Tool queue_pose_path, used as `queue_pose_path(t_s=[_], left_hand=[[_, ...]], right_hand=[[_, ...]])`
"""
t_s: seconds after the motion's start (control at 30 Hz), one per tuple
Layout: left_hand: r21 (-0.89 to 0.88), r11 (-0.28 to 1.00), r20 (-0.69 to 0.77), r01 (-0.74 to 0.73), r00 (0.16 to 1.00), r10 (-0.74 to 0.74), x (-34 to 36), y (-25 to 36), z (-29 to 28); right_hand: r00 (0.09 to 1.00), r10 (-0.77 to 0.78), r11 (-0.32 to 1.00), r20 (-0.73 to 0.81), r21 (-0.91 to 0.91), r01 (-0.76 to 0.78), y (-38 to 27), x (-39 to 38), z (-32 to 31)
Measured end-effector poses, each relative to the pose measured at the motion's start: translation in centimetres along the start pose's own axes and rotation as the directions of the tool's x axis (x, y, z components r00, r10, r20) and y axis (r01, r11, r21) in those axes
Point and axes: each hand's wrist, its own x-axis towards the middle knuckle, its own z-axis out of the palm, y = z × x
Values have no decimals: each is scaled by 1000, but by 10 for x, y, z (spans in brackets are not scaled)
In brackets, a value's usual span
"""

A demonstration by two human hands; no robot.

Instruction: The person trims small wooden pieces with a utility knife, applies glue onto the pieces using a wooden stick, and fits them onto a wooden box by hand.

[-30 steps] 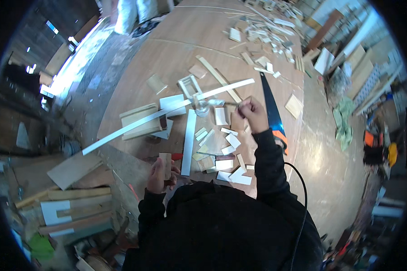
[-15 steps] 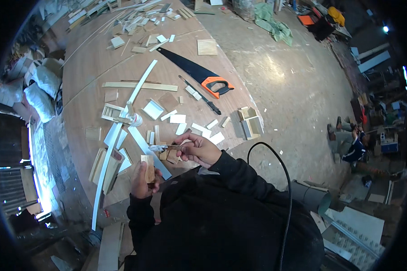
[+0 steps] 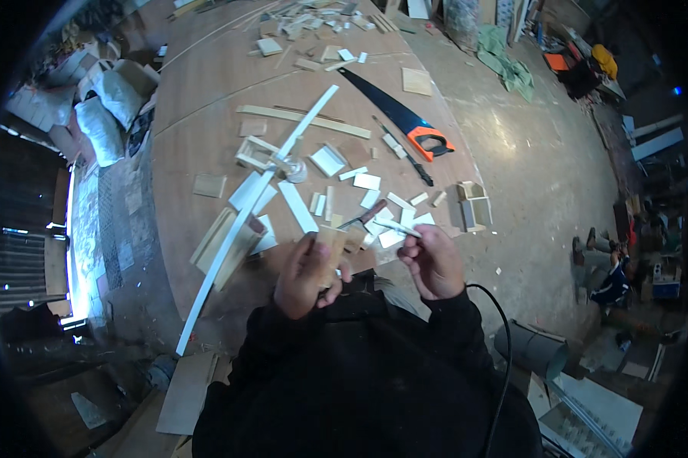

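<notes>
In my left hand (image 3: 300,281) is a small pale wooden block (image 3: 329,256), gripped between thumb and fingers over the table's near edge. My right hand (image 3: 437,263) pinches a slim whitish stick (image 3: 397,227) that points left; its exact kind is unclear. Just past that stick, a thin tool with a brown handle (image 3: 372,211) lies on the table. Around it are several small white-faced wood pieces (image 3: 368,182). A long white strip (image 3: 229,244) runs diagonally to the left of my hands, crossing a small wooden frame (image 3: 255,151) and passing beside a clear container (image 3: 296,171).
A handsaw (image 3: 390,107) with an orange and black handle rests on the wooden table (image 3: 199,145). A small wooden box (image 3: 475,208) stands near the right edge. Offcuts (image 3: 321,27) are piled at the far end. A black cable (image 3: 505,328) loops by my right arm.
My view has shifted, so the table appears farther right. My right hand has drawn away from the block, taking the stick rightward. The left hand still holds the block.
</notes>
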Motion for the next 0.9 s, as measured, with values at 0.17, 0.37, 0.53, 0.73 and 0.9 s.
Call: queue_pose_path(t_s=[0.17, 0.37, 0.53, 0.73, 0.9], left_hand=[[-11, 1000, 31, 5, 999, -4, -23, 21, 2], [-160, 987, 85, -4, 996, 17, -45, 20, -6], [-139, 990, 64, 5, 998, 4, -57, 28, -10], [-134, 991, 70, -18, 997, 27, -66, 28, -11], [-150, 988, 79, -28, 996, 40, -69, 31, -14]], right_hand=[[947, -322, 853, -24, -440, 279, 18, -28, 23], [898, -422, 634, 123, -668, 390, 34, -42, 53], [883, -438, 540, 168, -736, 408, 43, -44, 59], [876, -437, 520, 207, -736, 433, 48, -46, 70], [853, -457, 428, 250, -779, 458, 49, -46, 72]])
